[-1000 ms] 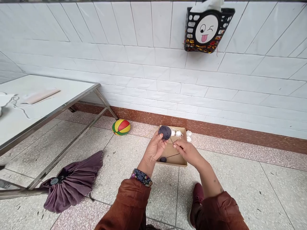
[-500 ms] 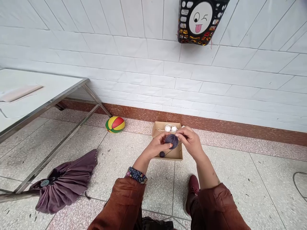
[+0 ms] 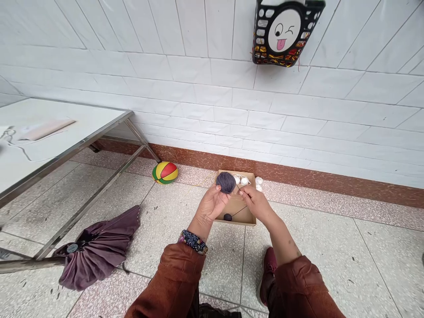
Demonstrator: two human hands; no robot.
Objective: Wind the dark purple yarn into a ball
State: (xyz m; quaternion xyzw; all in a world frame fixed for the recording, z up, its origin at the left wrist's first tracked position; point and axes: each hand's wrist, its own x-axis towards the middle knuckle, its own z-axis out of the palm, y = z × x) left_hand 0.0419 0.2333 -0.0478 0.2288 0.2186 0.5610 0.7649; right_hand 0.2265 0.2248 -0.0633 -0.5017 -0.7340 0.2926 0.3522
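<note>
My left hand (image 3: 212, 203) holds a dark purple-grey ball of yarn (image 3: 225, 182) up on its fingers, with the thumb at its near side. Just to the right, my right hand (image 3: 255, 201) pinches the strand of yarn (image 3: 239, 210) between thumb and fingers. That strand runs down from the right hand to a smaller dark ball of yarn (image 3: 227, 217) lying in an open cardboard box (image 3: 247, 223) on the floor. White balls of yarn (image 3: 244, 181) sit in the far part of the box, partly behind my hands.
More white balls (image 3: 259, 182) lie right of the box. A striped toy ball (image 3: 165, 172) rests by the wall. On the left are a white-topped metal table (image 3: 99, 115) and a folded purple umbrella (image 3: 102, 247). A black basket (image 3: 260, 48) hangs on the wall.
The larger yarn ball in my left hand has moved up and left, away from my right hand. A gap with a strand now shows between the hands. The view has shifted slightly.
</note>
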